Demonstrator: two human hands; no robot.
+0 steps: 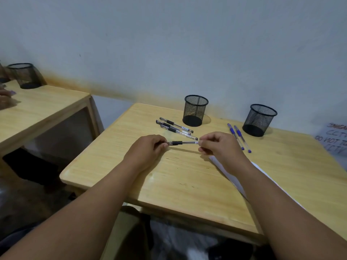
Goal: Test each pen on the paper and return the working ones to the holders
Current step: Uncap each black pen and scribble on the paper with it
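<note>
A black pen is held level just above the wooden table, gripped at both ends. My left hand pinches its capped black end and my right hand pinches the other end. Three black pens lie on the table beyond it, next to the left mesh holder. Two blue pens lie beside the right mesh holder. The white paper is under my right forearm, mostly hidden. Both holders look empty.
A second wooden table stands to the left with another black mesh holder and another person's hand at the frame edge. A handwritten paper sign hangs at far right. The wall runs just behind the holders.
</note>
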